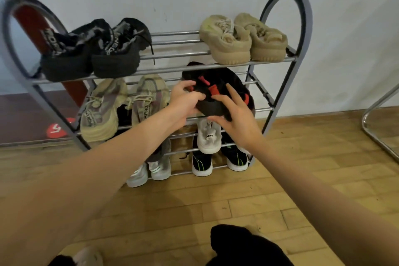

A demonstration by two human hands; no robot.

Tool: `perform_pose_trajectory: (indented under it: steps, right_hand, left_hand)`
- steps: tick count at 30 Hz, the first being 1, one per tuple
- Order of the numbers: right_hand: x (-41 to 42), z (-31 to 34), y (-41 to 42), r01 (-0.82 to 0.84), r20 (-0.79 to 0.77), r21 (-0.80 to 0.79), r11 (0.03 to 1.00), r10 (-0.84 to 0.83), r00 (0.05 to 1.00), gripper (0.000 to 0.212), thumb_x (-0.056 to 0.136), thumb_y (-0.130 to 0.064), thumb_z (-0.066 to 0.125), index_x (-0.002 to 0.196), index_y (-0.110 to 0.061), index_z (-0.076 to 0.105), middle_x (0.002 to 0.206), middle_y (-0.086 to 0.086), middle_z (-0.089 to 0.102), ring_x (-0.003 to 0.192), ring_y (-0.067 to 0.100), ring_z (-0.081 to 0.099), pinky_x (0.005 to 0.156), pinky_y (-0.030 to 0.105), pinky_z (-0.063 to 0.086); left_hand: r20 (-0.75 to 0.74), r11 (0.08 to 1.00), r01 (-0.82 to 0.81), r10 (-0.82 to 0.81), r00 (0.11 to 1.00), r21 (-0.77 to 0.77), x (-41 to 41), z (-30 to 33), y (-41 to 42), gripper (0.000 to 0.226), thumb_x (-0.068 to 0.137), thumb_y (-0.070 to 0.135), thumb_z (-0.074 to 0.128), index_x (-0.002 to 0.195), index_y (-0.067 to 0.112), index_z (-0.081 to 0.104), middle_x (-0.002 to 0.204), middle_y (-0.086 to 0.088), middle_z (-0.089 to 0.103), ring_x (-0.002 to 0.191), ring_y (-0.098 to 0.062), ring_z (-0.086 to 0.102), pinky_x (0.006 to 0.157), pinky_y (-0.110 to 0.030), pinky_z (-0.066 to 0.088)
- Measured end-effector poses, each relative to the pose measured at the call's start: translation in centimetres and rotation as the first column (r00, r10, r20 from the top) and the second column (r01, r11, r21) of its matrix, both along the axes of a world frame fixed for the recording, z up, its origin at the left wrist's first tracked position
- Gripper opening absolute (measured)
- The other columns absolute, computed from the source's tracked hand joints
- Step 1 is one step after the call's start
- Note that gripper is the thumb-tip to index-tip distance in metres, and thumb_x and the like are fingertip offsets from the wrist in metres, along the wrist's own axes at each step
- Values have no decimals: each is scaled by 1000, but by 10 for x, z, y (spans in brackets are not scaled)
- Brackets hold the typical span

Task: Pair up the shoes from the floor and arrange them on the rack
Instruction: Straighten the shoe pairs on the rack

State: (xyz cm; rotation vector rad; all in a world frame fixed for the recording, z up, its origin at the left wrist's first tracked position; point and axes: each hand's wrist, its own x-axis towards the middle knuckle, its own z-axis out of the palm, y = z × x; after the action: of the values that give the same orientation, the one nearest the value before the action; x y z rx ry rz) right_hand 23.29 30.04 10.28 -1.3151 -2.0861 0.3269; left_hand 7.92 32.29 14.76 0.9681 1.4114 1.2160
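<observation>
Grey metal is the biggest thing before us: the rack [278, 101], three tiers of bars with looped ends, standing on the wooden floor [237, 205] against a pale wall. We judge the step in hand to be seating the black-and-red shoes [222, 84] on the right half of the middle tier, and the task looks close to done, since no loose shoes lie on the floor that we can see

The top tier carries a dark pair [95, 49] at its left and a tan pair [241, 39] at its right. The middle tier carries a beige pair [121, 103] at its left, just beside the spot we are filling. Below sit pale grey shoes [151, 170], a white shoe [209, 138] and black shoes with white soles [216, 162]

To do this well, we should push the black-and-red shoes back until their soles rest across at least two bars, heels level with the beige pair's, toes pointing the same way, and keep the two touching side by side so they read as a pair. The top tier sits close overhead, so we should keep them low as they slide in

Our left hand [185, 101] curls its fingers over the near shoe's collar, holding it. Our right hand [235, 119] lies with fingers spread and fairly straight against the side of the shoes, steadying rather than gripping
</observation>
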Motion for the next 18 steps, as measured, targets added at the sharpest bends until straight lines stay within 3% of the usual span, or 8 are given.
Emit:
perform_pose_trajectory:
  steps: [2, 4, 7, 10, 13, 18]
  right_hand:
    - [6, 3, 9, -20, 47, -4, 1000, 20, 999, 81, 81, -41, 71, 147, -16, 30, 157, 12, 22, 142, 30, 29, 113, 44, 31]
    - [15, 2, 19, 73, 195, 15, 997, -75, 978, 100, 77, -52, 71, 152, -16, 15, 158, 14, 18, 145, 31, 19, 117, 46, 21]
    - [23, -6, 32, 319, 342, -113, 941, -265, 902, 98, 76, -58, 67, 152, -27, 13, 156, 24, 11, 143, 42, 17, 114, 50, 23]
    - [20, -13, 38, 398, 244, -220, 890, -345, 906, 88, 73, -58, 69, 146, -25, 31, 137, 24, 37, 122, 44, 41, 104, 48, 40]
    - [16, -18, 35, 432, 143, -144, 890, -413, 899, 77, 72, -53, 69, 139, -24, 45, 123, 19, 47, 113, 39, 44, 100, 43, 38]
    - [30, -21, 36, 495, 12, -84, 865, -496, 868, 69, 70, -56, 66, 128, -21, 55, 115, 18, 55, 113, 36, 46, 99, 43, 40]
  left_hand:
    - [-17, 998, -71, 71, 997, 4, -8, -6, 5, 49, 81, -4, 63, 124, 18, 56, 120, -17, 60, 107, -30, 63, 89, -46, 55]
    - [-93, 997, -72, 73, 993, 11, -15, -12, 7, 51, 77, 0, 64, 122, 24, 59, 118, -13, 62, 107, -26, 62, 94, -46, 53]
    - [-169, 999, -19, 25, 985, 36, -19, -17, 6, 54, 82, -4, 61, 126, 27, 59, 109, -13, 66, 102, -23, 64, 94, -42, 53]
    - [-114, 998, -22, 28, 993, 52, -24, -19, 11, 52, 85, -4, 60, 128, 25, 58, 116, -13, 65, 107, -25, 63, 95, -43, 53]
    - [-29, 998, -59, 60, 998, 34, -27, -19, 18, 51, 87, -5, 59, 132, 19, 57, 124, -14, 62, 112, -26, 61, 95, -45, 53]
    - [-123, 999, -31, 36, 992, 44, -27, -28, 24, 52, 85, -1, 64, 131, 22, 58, 114, -13, 65, 108, -25, 63, 97, -42, 52]
